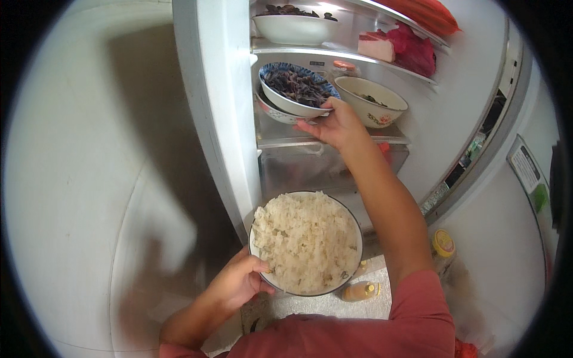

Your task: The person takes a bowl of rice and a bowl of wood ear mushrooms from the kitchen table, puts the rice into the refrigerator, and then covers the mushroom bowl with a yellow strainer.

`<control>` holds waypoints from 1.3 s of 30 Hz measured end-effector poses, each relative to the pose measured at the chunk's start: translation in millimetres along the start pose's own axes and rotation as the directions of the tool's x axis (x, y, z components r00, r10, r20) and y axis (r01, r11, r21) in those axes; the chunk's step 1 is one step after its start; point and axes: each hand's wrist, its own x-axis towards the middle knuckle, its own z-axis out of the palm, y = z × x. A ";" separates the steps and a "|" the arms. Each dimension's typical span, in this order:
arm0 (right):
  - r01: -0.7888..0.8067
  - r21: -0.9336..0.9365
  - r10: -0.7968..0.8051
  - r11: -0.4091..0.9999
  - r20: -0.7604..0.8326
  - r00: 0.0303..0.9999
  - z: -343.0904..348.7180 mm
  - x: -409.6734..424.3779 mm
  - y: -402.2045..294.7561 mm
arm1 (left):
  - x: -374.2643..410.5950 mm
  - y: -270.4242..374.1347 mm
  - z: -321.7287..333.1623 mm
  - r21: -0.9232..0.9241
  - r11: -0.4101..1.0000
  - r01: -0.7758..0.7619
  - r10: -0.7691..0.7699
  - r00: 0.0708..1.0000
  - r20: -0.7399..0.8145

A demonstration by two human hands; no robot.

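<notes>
My left hand (241,277) grips the rim of a dark-edged white bowl heaped with cooked rice (309,241), held in front of my body. Reaching into the open refrigerator, my right hand (333,123) has its thumb over the rim of a blue-patterned bowl (273,91) full of dark, purplish strips of food (297,87). That bowl is tilted above a flower-patterned bowl (280,115) on the shelf; whether the two touch is hard to tell. Just right of it stands a cream enamel basin (380,112) with a little food inside.
On the shelf above are a white bowl of dark food (295,30) and a slab of raw meat (376,46) beside a pink bag (414,49). A clear drawer (304,165) lies below. Bottles (358,291) stand on the floor. The fridge's side wall (215,89) is at left.
</notes>
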 end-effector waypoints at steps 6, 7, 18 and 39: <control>0.072 -0.004 -0.072 0.997 -0.018 0.997 5.3 -53.2 0.7 | 2.5 4.7 -0.1 0.032 0.999 0.032 -0.031 0.999 -0.014; 0.085 -0.024 -0.085 0.996 -0.018 0.996 7.0 -62.7 0.0 | 3.6 5.6 -0.6 0.039 0.999 0.030 -0.030 1.000 -0.004; 0.248 -0.048 -0.251 0.968 -0.074 0.965 13.7 -170.1 -4.1 | 17.5 10.6 -8.4 0.141 0.985 0.098 -0.114 0.988 0.108; 0.501 -0.203 -0.535 0.841 -0.182 0.825 29.4 -281.2 -35.1 | 48.8 65.8 68.8 0.147 0.963 -0.225 0.209 0.971 0.117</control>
